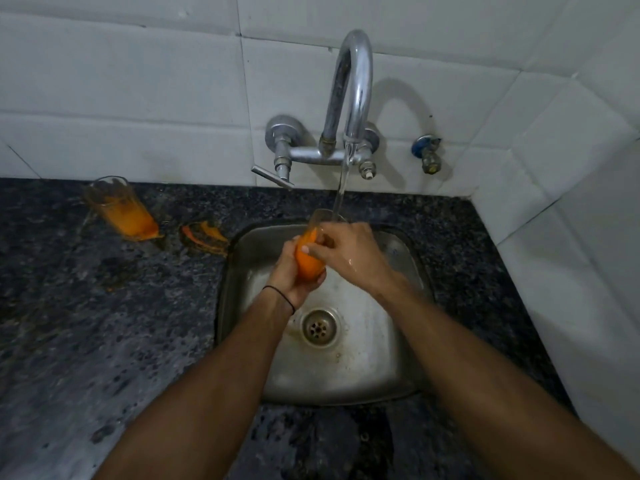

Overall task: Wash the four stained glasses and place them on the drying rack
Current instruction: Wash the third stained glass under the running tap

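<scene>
Orange stain coats the glass (pixel 309 263), which both hands grip over the sink (pixel 363 362). The left hand (pixel 289 273) curls round its lower part from below. The right hand (pixel 349 251) closes over its upper part, fingers wrapped on the side. The glass tilts with its mouth towards the tap (pixel 353 81), whose water (pixel 341 188) runs down to the rim. A second glass (pixel 119 209), also stained orange, stands near the back edge of the counter (pixel 86 306), left of the sink. An orange spill (pixel 204 237) lies by the sink's back left corner.
</scene>
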